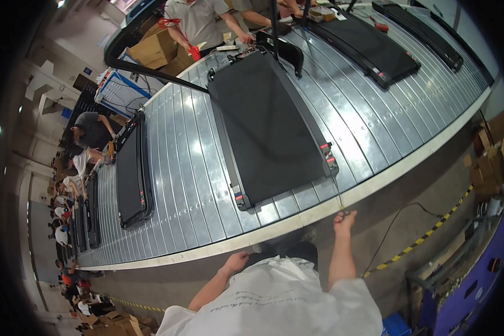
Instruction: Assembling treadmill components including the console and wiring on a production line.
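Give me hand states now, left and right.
Left hand: low by the person's waist, holding nothing visible; grip cannot be told.
Right hand: pinched on a thin cable.

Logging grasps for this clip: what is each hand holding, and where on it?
Right hand pinches the near end of a thin cord from the treadmill. Left hand holds nothing.

line floor, far side of the belt

cardboard boxes (154,49) stacked behind a person in a grey shirt (199,19); blue cabinet (465,285) by yellow-black floor tape (425,235).

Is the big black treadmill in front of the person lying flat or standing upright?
Flat: the treadmill lies belt-up on the metal conveyor.
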`<action>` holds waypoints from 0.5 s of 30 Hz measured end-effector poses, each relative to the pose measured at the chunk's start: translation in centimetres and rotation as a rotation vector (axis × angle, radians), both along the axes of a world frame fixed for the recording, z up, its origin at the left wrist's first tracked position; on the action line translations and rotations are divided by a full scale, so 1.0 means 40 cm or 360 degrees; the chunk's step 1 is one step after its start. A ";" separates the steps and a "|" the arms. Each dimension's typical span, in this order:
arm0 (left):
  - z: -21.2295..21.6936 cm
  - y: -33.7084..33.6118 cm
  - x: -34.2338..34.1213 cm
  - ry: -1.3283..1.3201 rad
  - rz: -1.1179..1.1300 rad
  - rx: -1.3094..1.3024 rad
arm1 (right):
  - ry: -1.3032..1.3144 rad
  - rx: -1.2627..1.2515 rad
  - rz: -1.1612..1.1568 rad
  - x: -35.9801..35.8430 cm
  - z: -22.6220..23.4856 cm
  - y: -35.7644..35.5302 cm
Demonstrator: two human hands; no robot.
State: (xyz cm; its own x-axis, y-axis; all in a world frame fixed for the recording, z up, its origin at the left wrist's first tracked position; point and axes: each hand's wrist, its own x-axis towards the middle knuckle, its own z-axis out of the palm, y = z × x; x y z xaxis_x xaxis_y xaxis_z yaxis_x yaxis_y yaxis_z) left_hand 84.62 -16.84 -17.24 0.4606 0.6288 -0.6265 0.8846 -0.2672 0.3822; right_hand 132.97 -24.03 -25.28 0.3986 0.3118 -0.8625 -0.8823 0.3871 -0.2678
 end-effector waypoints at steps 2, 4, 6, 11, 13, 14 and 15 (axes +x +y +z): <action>-0.015 -0.100 -0.090 0.0104 -0.0175 -0.0157 | 0.0046 -0.0031 0.0080 -0.065 -0.010 -0.059; 0.017 -0.117 -0.073 0.0208 0.0095 -0.0208 | 0.0074 0.0058 -0.0091 -0.024 -0.010 -0.060; 0.069 -0.101 -0.082 0.0247 0.0418 -0.0331 | -0.0384 -0.0147 0.0277 -0.045 0.064 -0.044; 0.093 -0.108 -0.179 0.0435 0.0404 -0.0270 | -0.2116 -0.1100 0.0822 -0.057 0.188 -0.034; 0.090 -0.109 -0.165 0.0383 0.0392 -0.0256 | -0.2345 -0.1551 0.1150 -0.013 0.130 -0.086; 0.092 -0.112 -0.162 0.0343 0.0387 -0.0247 | -0.2349 -0.1530 0.1149 -0.021 0.146 -0.077; 0.095 -0.121 -0.164 0.0345 0.0419 -0.0228 | -0.2528 -0.1809 0.1251 -0.031 0.196 -0.067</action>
